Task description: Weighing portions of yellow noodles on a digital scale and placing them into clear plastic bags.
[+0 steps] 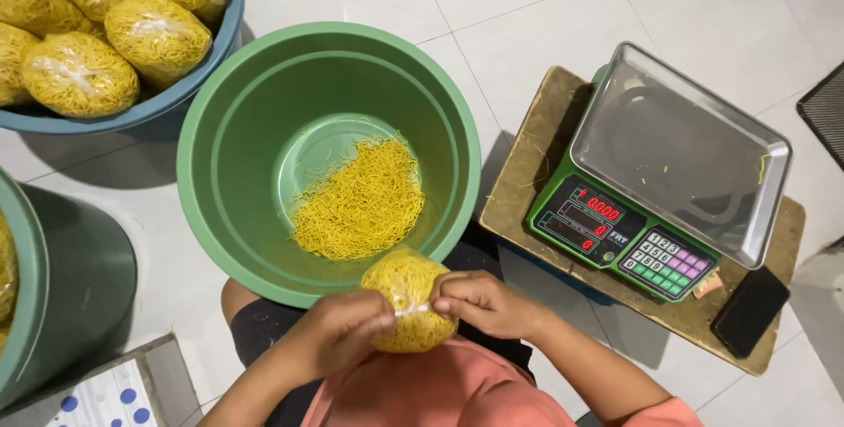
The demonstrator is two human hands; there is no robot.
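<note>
Both hands, left hand and right hand, pinch the neck of a clear bag of yellow noodles (probably light and crunchy, so hold the neck) near the lap. Beyond sits the green bowl, then the scale.

A large green basin sat on the white tiled floor, with a loose heap of yellow noodles at its bottom. At the upper left, a blue tub was piled with filled bags of noodles. To the right, a green digital scale with a steel tray stood on a wooden board, and a black phone lay near the board's lower corner. Another dark green bin stood at the left edge.
</note>
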